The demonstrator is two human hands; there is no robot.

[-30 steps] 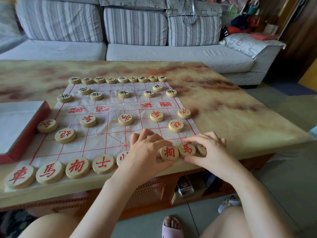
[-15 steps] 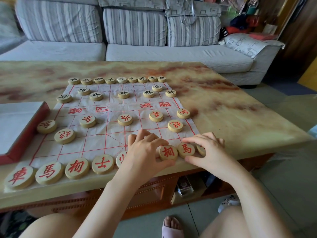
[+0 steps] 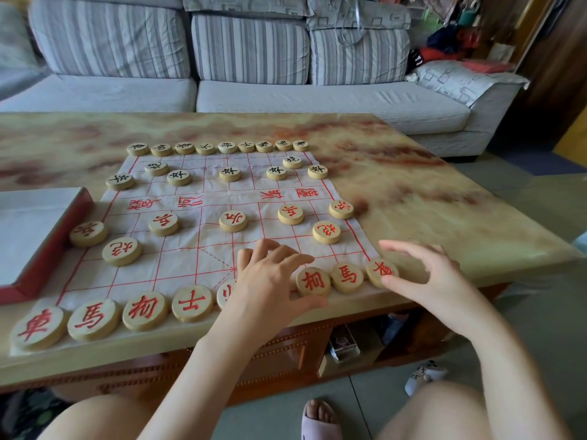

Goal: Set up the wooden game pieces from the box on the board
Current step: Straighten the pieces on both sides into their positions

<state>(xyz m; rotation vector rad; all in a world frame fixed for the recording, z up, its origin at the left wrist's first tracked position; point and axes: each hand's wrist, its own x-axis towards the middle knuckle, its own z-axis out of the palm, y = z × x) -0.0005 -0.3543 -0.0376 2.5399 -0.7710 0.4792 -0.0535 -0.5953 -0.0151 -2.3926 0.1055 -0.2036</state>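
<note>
Here left hand (image 3: 270, 282) covers pieces (image 3: 226, 293), right hand (image 3: 427, 274) hovers.

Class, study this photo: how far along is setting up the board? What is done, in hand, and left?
Done: the black pieces fill the far side, and the red soldiers and red cannons stand placed. In hand: the near red row, whose middle the left hand covers while the right hand hovers open by the end piece. Left: probably only the pieces under that hand.

Left hand (image 3: 273, 281) lies palm-down, fingers spread; right hand (image 3: 428, 274) hovers, fingers loosely curved, seemingly holding nothing.
</note>
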